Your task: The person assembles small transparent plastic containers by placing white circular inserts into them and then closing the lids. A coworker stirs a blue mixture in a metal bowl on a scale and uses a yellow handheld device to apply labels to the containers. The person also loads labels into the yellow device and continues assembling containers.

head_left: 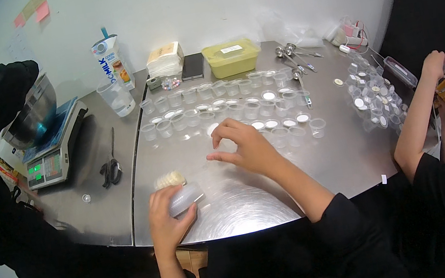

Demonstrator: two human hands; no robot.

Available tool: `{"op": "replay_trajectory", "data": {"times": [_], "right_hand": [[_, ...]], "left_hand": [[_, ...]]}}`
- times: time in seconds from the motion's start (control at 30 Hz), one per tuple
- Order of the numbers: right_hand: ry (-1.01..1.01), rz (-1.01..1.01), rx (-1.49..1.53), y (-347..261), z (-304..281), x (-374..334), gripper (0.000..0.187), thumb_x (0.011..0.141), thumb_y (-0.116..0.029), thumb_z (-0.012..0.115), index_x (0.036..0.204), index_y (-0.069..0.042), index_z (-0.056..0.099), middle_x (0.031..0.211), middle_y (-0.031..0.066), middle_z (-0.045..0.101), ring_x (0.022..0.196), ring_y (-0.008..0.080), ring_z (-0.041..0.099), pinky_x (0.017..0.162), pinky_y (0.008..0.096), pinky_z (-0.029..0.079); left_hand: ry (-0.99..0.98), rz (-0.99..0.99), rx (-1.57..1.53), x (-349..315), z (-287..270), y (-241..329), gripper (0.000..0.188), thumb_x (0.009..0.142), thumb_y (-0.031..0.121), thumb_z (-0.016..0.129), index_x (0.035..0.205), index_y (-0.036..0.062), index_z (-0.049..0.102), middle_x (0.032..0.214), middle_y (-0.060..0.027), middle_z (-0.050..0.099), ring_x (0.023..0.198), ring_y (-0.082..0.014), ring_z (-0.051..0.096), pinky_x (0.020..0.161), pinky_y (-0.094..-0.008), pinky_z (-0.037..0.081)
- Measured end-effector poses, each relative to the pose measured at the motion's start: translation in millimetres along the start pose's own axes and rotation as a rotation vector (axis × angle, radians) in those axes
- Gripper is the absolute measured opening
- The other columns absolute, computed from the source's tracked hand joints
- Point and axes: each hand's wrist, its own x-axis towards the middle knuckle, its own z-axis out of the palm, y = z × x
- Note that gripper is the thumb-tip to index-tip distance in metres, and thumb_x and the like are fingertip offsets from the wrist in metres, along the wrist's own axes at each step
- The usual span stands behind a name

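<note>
Working over a steel table (344, 156)

Cup rows (251, 111) spread around twelve o'clock. At centre, the right hand (247, 146) leaves a narrow thumb-finger gap; whether it holds anything, I cannot tell. Toward seven o'clock, the left hand (165, 211) grips a cup stack (186, 199).

There are two hands in the middle, one left hand (170, 211) and one right hand (242, 147). There is one stack of clear cups (186, 198) and one pale stack (170, 179). The small clear cups (251, 111) in rows are lots and lots, too close together to count for sure. One big heap of little clear things (374, 91) is too mixed up to count.

There is one scale (46, 181), one metal bowl (42, 114), one pair of scissors (111, 171), one milk carton (115, 65), one big clear cup (117, 98), one green box (232, 61), one pile of paper (166, 61) and two pink notes (42, 11).
</note>
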Motion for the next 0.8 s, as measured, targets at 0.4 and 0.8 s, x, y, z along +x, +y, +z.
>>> {"op": "replay_trajectory", "data": {"times": [0.4, 0.8], "right_hand": [[-0.191, 0.004, -0.320, 27.7, 0.3, 3.3, 0.013, 0.071, -0.024, 0.075, 0.074, -0.012, 0.071, 0.103, 0.0007, 0.058, 0.111, 0.0209, 0.046, 0.092, 0.0422, 0.036], [-0.255, -0.091, 0.106, 2.0, 7.9, -4.6, 0.045, 0.069, -0.023, 0.078, 0.109, -0.013, 0.062, 0.114, 0.0101, 0.055, 0.110, 0.0271, 0.051, 0.095, 0.0385, 0.042]], "left_hand": [[-0.041, -0.022, -0.001, 1.7, -2.0, 4.1, 0.042, 0.065, 0.011, 0.076, 0.105, 0.0051, 0.062, 0.105, -0.0111, 0.062, 0.102, -0.0300, 0.054, 0.090, -0.0379, 0.043], [-0.072, 0.007, -0.039, 2.1, -1.6, 4.6, 0.045, 0.062, 0.012, 0.079, 0.101, 0.0027, 0.061, 0.104, -0.0121, 0.062, 0.098, -0.0305, 0.057, 0.086, -0.0368, 0.044]]}}
